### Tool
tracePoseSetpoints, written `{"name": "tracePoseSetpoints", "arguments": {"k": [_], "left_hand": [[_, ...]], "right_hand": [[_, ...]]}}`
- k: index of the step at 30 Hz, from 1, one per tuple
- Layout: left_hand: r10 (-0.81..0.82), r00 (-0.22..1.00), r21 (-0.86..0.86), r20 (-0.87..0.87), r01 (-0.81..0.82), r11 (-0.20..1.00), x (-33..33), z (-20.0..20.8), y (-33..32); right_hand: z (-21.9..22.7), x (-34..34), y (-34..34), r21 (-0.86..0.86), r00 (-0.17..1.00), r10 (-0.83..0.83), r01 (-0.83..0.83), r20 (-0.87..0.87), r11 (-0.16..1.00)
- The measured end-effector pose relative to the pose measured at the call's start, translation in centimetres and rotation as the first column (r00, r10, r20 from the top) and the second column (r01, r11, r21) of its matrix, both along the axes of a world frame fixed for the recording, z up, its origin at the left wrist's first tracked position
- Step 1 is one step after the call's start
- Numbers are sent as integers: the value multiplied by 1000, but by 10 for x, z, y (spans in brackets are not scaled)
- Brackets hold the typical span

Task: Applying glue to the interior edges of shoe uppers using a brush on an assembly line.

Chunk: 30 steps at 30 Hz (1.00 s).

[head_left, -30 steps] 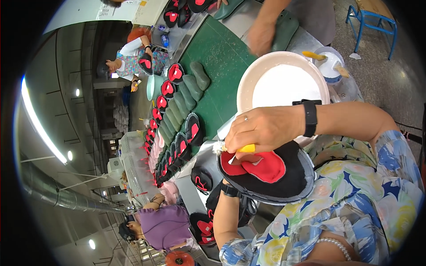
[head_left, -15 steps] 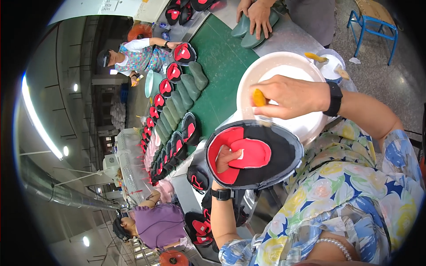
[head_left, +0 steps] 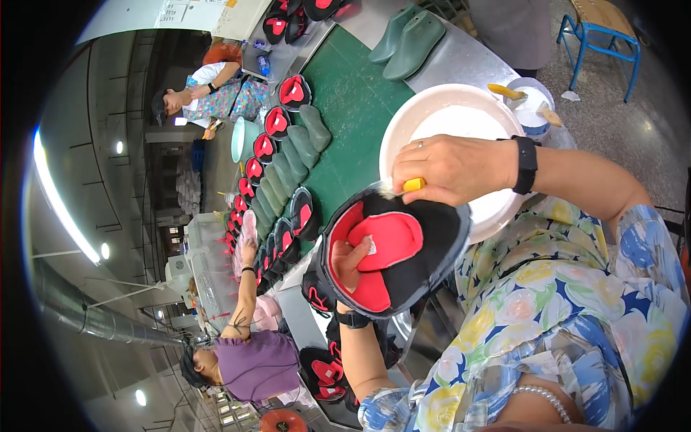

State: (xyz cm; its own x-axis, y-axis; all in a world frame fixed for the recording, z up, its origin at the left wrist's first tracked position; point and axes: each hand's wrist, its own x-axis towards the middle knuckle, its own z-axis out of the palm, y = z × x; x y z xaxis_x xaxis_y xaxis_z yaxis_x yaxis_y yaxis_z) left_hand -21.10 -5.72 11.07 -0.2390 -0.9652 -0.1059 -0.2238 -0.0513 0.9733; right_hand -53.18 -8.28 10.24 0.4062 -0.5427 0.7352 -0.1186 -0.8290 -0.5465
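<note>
My left hand (head_left: 348,265) is closed on a black shoe upper (head_left: 440,243) with red lining, its thumb inside against the red tongue. The upper's opening and grey-edged rim face up. In my right hand (head_left: 455,170) is a brush (head_left: 414,184) with a yellow handle, gripped close to its pale bristles. The bristles touch the upper's rim at its far side. Just beyond and beneath my right hand stands a wide pale basin (head_left: 389,137) of white liquid (head_left: 461,124). My left fingers are hidden under the upper.
A small tub (head_left: 541,129) with white liquid and brushes stands right of the basin. On the green belt (head_left: 360,79) are rows of green shoe lasts (head_left: 314,128) and red-lined uppers (head_left: 294,91). Two larger lasts (head_left: 417,47) lie beyond. Co-workers (head_left: 248,356) stand along the left.
My right hand has brought the brush left onto the upper's rim, and the upper has turned and tilted. Another person's hands have left the two far lasts. The purple-clad co-worker now reaches to the row.
</note>
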Motion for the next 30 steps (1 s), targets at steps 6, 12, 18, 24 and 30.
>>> {"name": "tracePoseSetpoints", "arguments": {"k": [6,12,18,24,30], "left_hand": [[316,949,-383,10,-288,877,11,-3,-3],[378,917,-597,-129,-376,709,0,-9,-14],[346,891,-101,-294,-390,915,26,-22,-6],[526,688,76,-499,-570,818,123,-113,-60],[567,738,-108,-366,-639,762,182,-189,-177]], "right_hand": [[-17,-13,22,191,990,-139,130,32,973],[-18,43,61,126,940,93,-141,328,982],[-34,3,7,251,985,-132,100,113,963],[-25,-14,-9,397,931,-328,243,162,885],[-28,-8,-5,541,953,-304,259,-6,800]]}}
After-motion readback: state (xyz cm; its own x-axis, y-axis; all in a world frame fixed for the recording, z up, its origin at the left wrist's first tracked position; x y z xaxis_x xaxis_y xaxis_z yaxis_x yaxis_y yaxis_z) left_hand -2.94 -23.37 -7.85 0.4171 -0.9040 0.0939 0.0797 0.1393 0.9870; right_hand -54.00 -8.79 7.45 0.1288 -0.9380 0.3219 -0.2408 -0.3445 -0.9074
